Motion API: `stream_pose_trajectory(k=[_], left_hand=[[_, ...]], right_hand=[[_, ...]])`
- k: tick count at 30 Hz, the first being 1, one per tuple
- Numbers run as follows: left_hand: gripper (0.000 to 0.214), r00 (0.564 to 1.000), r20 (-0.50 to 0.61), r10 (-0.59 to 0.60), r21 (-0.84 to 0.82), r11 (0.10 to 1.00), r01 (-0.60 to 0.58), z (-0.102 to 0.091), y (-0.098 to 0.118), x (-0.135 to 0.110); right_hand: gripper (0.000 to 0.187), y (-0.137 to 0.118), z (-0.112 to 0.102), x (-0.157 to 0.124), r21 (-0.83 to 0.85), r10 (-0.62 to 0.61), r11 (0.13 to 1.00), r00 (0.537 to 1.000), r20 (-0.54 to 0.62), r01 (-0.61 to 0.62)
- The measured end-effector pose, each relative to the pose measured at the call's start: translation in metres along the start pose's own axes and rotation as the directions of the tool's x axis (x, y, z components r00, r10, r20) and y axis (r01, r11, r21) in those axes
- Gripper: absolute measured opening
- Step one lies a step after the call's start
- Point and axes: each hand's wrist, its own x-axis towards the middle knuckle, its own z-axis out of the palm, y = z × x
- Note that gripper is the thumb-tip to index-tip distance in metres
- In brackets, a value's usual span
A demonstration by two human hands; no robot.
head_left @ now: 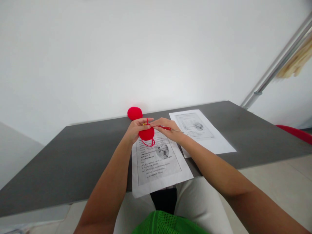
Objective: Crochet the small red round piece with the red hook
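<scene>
A patch of green mesh fabric [168, 224] lay nearest the lens, on the lap, with white trousers [202, 204] just beyond it and both bare forearms reaching forward over the edge of the bench [73, 156]. The left hand [136, 129] was closed around a small red crocheted piece [146, 134], thumb and fingers pinching its upper rim, so that the piece hung just above the nearer printed sheet [158, 165]. The right hand [170, 130] was closed in a pencil-like pinch on a crochet hook [166, 128], whose tip met the top of the piece between the two hands while its thin metal tail stuck out to the right. The piece looked soft, light and rounded, likely to squash or lose its shape under a hard squeeze (a light pinch at the rim seemed the sensible hold), and the hook looked stiff, slim and smooth. A loose loop of red yarn [148, 143] dangled under the piece, limp and apt to snag. Behind the left hand sat a round ball of red yarn [135, 113], fuzzy and light, resting on the bench near its far edge. A second printed sheet [207, 136] lay flat to the right, well apart from the piece; both sheets were thin white paper with grey text and a picture. The bench was matt dark grey, and a plain white wall [97, 58] rose behind it.
</scene>
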Motion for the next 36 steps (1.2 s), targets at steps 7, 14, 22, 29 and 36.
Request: stream_pose_trajectory(k=[7,14,22,29,36], left_hand=[[0.039,0.999,0.032,-0.030,0.017,0.999,0.029,-0.016,0.003,0.000],[0.036,0.981,0.128,-0.148,0.023,0.989,0.147,-0.028,0.003,-0.001],[0.033,0.966,0.187,-0.180,-0.016,0.982,0.186,-0.036,-0.001,0.000],[0.031,0.956,0.193,-0.223,0.036,0.975,0.220,-0.039,0.000,-0.001],[0.030,0.949,0.239,-0.207,0.039,0.978,0.203,-0.041,-0.002,-0.001]], right_hand=[[0.016,-0.005,0.001,0.000,0.130,0.118,0.985,0.992,-0.049,-0.111],[0.020,-0.012,0.002,0.005,0.394,0.327,0.871,0.945,-0.023,-0.292],[0.014,-0.008,-0.008,0.005,0.246,0.127,0.957,0.986,0.110,-0.151],[0.015,-0.010,-0.003,0.004,0.390,0.200,0.893,0.975,0.102,-0.224],[0.012,-0.010,-0.007,0.004,0.352,0.171,0.910,0.972,0.164,-0.219]])
